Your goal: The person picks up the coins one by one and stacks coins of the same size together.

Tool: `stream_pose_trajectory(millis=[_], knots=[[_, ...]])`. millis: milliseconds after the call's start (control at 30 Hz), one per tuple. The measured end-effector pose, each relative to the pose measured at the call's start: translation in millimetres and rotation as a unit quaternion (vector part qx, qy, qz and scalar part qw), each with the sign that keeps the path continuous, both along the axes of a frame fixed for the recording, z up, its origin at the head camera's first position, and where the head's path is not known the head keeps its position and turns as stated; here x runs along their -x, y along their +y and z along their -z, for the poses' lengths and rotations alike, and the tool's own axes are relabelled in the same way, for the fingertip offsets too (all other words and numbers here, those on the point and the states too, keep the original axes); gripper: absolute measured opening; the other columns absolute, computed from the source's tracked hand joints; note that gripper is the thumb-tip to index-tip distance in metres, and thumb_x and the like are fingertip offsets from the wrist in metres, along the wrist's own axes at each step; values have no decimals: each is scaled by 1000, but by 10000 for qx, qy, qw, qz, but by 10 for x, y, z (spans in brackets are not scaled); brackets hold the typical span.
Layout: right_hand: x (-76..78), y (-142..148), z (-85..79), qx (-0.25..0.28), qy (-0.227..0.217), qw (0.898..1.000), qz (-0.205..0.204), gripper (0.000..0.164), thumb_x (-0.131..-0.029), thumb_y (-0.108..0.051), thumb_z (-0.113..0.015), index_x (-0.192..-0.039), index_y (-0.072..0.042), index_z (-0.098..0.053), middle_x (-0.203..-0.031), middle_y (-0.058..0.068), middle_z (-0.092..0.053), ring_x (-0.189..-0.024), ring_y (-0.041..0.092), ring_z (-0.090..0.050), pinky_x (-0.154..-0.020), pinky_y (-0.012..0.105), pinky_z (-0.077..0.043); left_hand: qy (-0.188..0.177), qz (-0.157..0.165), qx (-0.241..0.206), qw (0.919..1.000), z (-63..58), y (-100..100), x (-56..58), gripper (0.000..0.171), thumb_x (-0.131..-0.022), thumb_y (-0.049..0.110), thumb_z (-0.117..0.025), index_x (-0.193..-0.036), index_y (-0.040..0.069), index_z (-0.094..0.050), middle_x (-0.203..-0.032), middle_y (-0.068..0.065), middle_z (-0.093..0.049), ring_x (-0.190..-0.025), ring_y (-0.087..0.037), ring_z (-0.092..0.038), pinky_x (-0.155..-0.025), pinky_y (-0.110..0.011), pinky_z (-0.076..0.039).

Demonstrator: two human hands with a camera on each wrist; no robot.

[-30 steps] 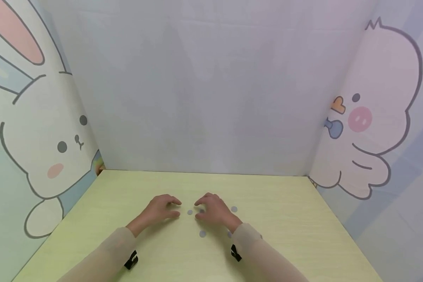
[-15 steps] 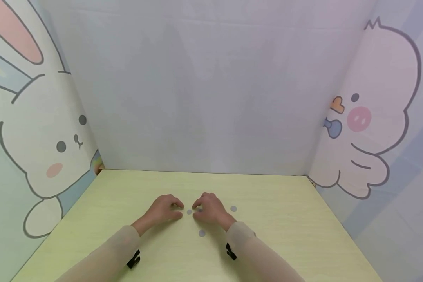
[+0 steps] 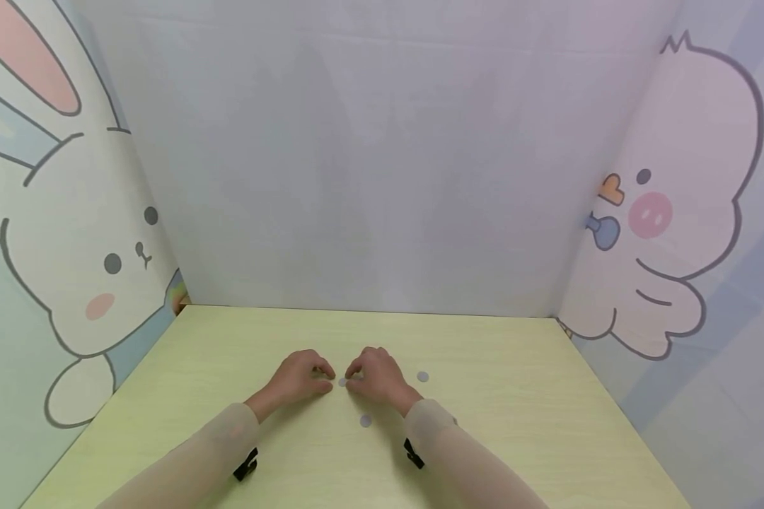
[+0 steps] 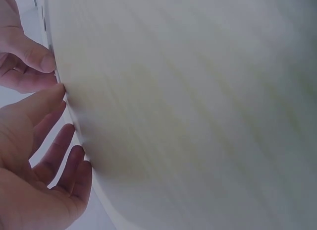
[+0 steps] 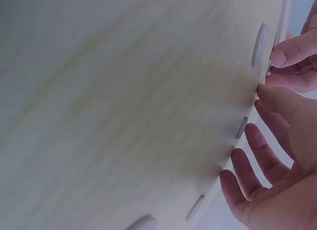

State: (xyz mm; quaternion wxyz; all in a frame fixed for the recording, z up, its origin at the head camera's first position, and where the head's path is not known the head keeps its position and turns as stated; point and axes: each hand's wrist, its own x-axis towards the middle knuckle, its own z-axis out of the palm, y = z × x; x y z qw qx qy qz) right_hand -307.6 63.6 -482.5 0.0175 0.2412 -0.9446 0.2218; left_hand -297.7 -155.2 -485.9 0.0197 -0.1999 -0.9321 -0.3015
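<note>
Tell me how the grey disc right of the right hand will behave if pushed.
The grey disc lies flat, so it would probably slide rather than roll. It looks small and thin, so likely light, perhaps awkward to pinch.

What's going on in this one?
A person has both bare hands down at a pale table, fingertips of the left hand and right hand facing each other around a small grey disc. Neither hand visibly grips it. A second disc lies closer to the person, and a third disc lies to the right of the right hand.
</note>
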Motion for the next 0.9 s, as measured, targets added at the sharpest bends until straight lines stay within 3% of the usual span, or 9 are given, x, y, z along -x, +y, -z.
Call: stream_pose_trajectory(millis=[400, 900], knots=[[10, -46, 7, 45, 11, 9999, 115, 10, -90, -29, -86, -90, -19, -87, -94, -6, -70, -94, 16, -58, -82, 34, -49, -22, -134, 5, 9999, 15, 37, 14, 9, -84, 11, -89, -89, 17, -83, -90, 4, -71, -89, -16, -63, -84, -40, -51], [-13, -126, 41, 65, 82, 9999, 25, 4, -90, -25, -86, -87, -23, -87, -93, -10, -73, -95, 13, -62, -90, 40, -51, 70, -87, -47, 9999, -10, 63, -18, 8, -84, 11, -88, -87, 16, -84, -88, 3, -73, -88, -17, -66, -82, -39, -52]])
